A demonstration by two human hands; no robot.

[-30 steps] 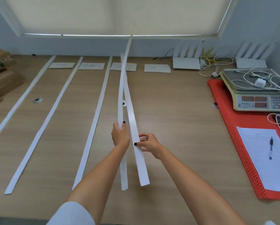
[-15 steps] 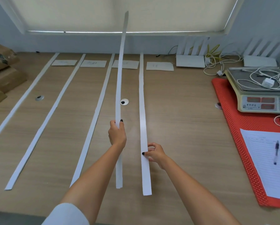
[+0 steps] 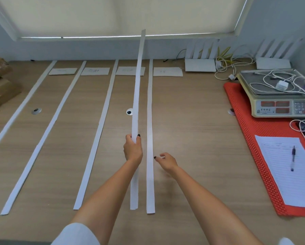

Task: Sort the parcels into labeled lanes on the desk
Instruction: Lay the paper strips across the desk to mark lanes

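My left hand (image 3: 133, 149) grips a long white paper strip (image 3: 138, 82) and holds it raised, its far end up against the window blind. Right of it a second white strip (image 3: 149, 121) lies flat on the wooden desk (image 3: 192, 138), running from near edge to far edge. My right hand (image 3: 165, 160) hovers just right of that flat strip with loosely curled fingers, holding nothing. Three more strips (image 3: 98, 128) lie on the left as lane dividers. Several small label cards (image 3: 167, 71) sit at the far end of the lanes. Brown cardboard parcels (image 3: 1, 89) are stacked at the left edge.
A red mat (image 3: 250, 138) on the right carries a weighing scale (image 3: 278, 96) with white cables and a lined sheet (image 3: 289, 170) with a pen (image 3: 293, 158). Two white routers (image 3: 200, 65) stand against the back wall. Round cable grommets (image 3: 36, 111) are set in the desk.
The right hand laid its strip flat and straight on the desk, then let go and drew slightly right. The left hand keeps its strip raised, nearly unmoved.
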